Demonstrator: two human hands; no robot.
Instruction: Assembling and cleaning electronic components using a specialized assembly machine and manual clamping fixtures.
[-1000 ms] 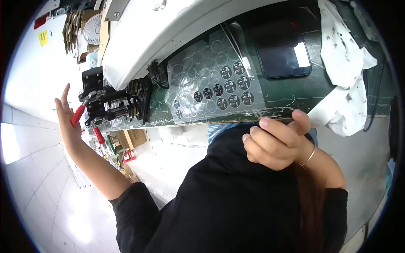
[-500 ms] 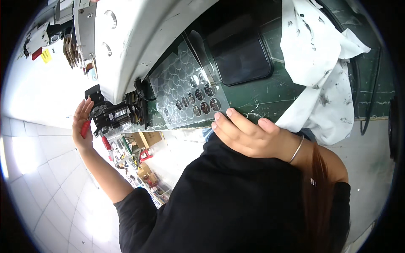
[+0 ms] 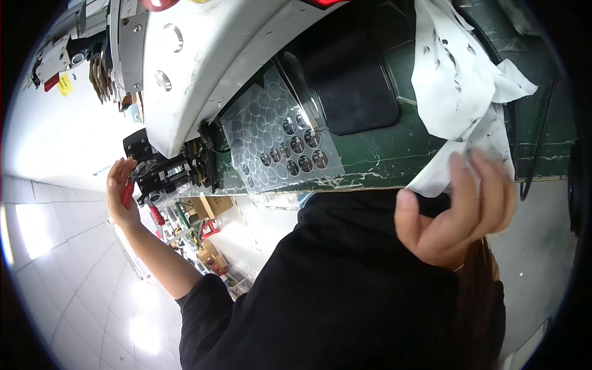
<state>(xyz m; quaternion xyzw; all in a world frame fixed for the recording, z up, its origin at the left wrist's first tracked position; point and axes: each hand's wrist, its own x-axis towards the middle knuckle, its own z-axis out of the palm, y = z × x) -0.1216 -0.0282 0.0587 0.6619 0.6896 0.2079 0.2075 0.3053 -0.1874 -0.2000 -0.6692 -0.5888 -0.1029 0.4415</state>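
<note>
My left hand [image 3: 120,191] is stretched up beside a small black metal fixture [image 3: 169,176]. Its palm lies against a red handle [image 3: 127,193], and the fingers run past the handle without wrapping round it. A second red handle [image 3: 156,214] hangs below the fixture, apart from the hand. To the right, my right hand [image 3: 459,209] is raised in front of the bench edge, fingers bent and apart, the tips smeared by motion. Behind those fingertips lies a crumpled white cloth [image 3: 453,80] with dark smudges; whether they touch it I cannot tell. Nothing shows in this hand.
On the green bench [image 3: 382,154] lies a clear sheet [image 3: 265,117] of round outlines, several with dark printed discs [image 3: 304,163]. Beside it rests a black flat-screened device [image 3: 357,98]. A large white machine body [image 3: 203,68] overhangs the bench. Cardboard boxes [image 3: 216,205] stand beyond, lower left.
My right hand has moved right, from the bench edge by the clear sheet to the front of the white cloth, and its fingers have turned upward. The left hand stays at the red handle.
</note>
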